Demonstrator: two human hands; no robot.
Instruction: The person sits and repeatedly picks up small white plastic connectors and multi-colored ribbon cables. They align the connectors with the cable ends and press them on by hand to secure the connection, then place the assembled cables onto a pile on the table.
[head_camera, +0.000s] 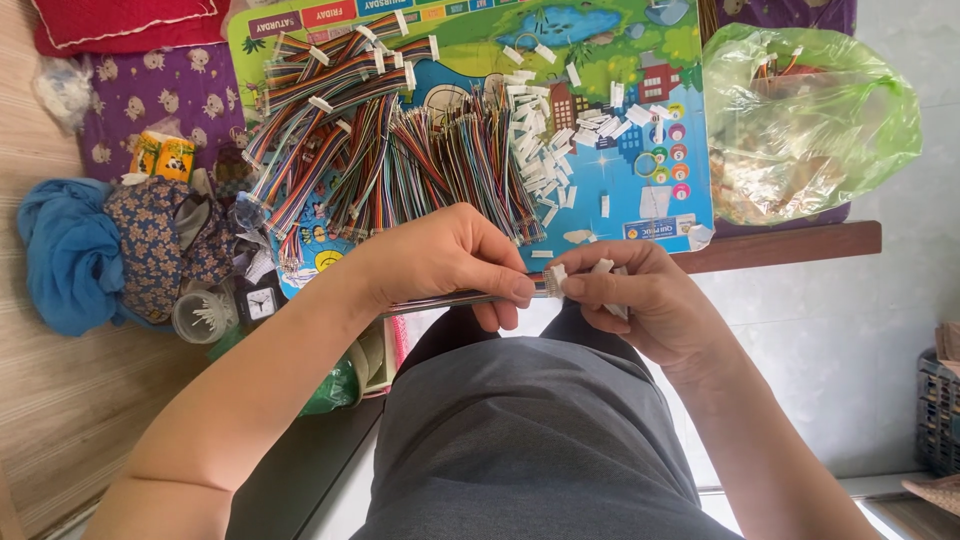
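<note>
L hand (450, 262) pinches wire bundle (440, 299); R hand (630, 300) grips white connector (557, 277), past board edge (520, 262).

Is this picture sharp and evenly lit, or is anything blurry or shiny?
Head view: soft, even daylight; left hand and right hand sharp, as is the flat multicoloured ribbon cable pinched between them; mild glare on the crumpled green plastic bag; faint shadows only.
</note>
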